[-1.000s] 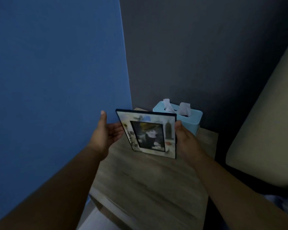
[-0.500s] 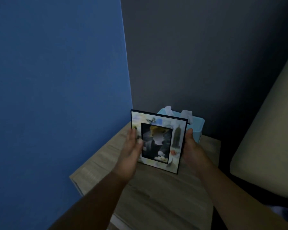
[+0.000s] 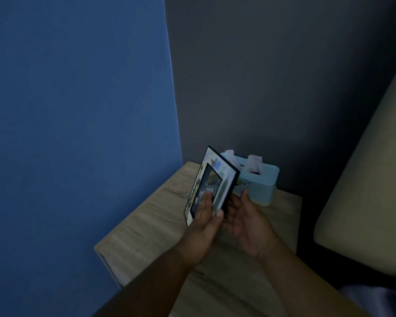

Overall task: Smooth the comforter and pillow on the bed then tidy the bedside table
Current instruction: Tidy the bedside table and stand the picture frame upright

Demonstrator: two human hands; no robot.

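Note:
A dark-edged picture frame (image 3: 215, 177) with a pale printed border is held above the wooden bedside table (image 3: 146, 225), turned so its face points left. My left hand (image 3: 204, 227) grips its lower part, fingers across the front and thumb at the right edge. My right hand (image 3: 247, 223) sits just right of the frame, palm open toward its back, fingertips near the frame's edge. Behind the frame a light blue tissue box (image 3: 258, 188) stands at the table's back, with white tissue sticking out of its top.
A blue wall (image 3: 78, 110) runs along the table's left side and a dark grey wall (image 3: 272, 76) stands behind it. A beige padded headboard (image 3: 370, 179) rises at the right, with a bit of pale bedding (image 3: 380, 298) at the bottom right.
The frame has turned from facing me to facing left. My left hand moved onto its front and took hold, while my right hand slipped off its right edge to behind it.

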